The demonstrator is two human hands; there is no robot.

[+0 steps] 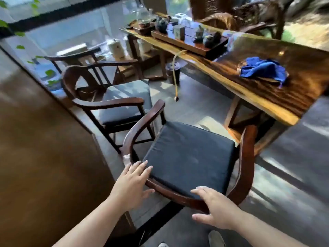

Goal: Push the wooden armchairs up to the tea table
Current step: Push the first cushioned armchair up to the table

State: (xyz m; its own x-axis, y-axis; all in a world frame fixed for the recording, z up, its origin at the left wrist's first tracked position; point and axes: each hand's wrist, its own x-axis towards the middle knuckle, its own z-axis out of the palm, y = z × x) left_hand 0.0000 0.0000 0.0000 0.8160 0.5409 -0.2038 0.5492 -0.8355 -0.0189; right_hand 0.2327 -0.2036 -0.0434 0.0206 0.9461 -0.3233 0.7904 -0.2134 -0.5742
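Observation:
The nearest wooden armchair (246,157) has a curved dark back rail and a black seat cushion, and it faces the tea table (236,90) with a gap of floor between them. My left hand (131,184) lies flat over the left part of the back rail, fingers spread. My right hand (215,209) is at the rail's middle, fingers above it and thumb below, not closed around it. A second armchair (110,102) with a grey cushion stands further left, also back from the table. A third chair (85,59) is behind it.
A wooden tea tray (192,45) with teapots and cups and a blue cloth (263,70) lie on the table. A dark bucket (173,72) with a hose stands on the floor beneath. A brown wall (35,157) runs along my left. My shoes (216,239) are below the chair.

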